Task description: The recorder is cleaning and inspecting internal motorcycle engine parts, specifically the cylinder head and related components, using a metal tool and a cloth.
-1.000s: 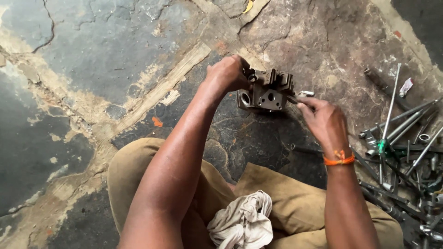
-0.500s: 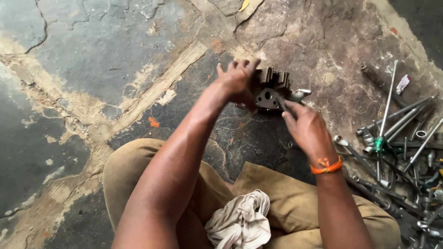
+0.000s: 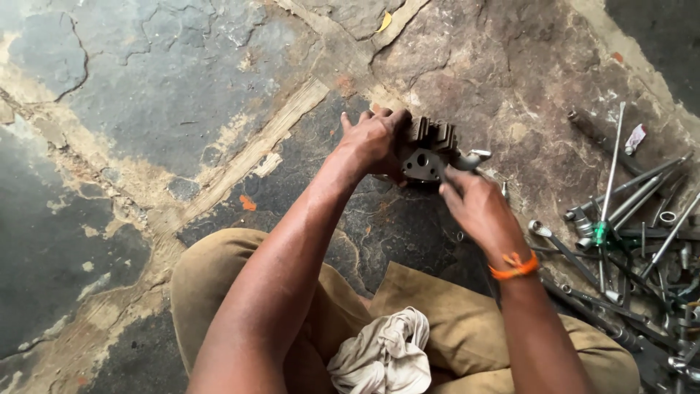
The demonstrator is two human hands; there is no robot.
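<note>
Head view: both forearms reach forward and down from the person's knees toward a dark finned metal engine part (image 3: 429,149) that sits on the cracked stone floor (image 3: 182,87). The left hand (image 3: 373,140) lies against the part's left side, palm on it, fingers slightly spread and curled over its top edge. The right hand (image 3: 477,206), with an orange thread band (image 3: 515,265) at the wrist, closes its fingers together around a small silver tool (image 3: 477,155) whose tip touches the part's right side. A pale rag (image 3: 383,354) rests in the lap. Wrenches and sockets (image 3: 627,219) lie scattered on the floor to the right, near the right forearm.

Compared with half a second ago, the left hand's fingers have come closer together on the part, and the right hand has drawn slightly nearer to it.
</note>
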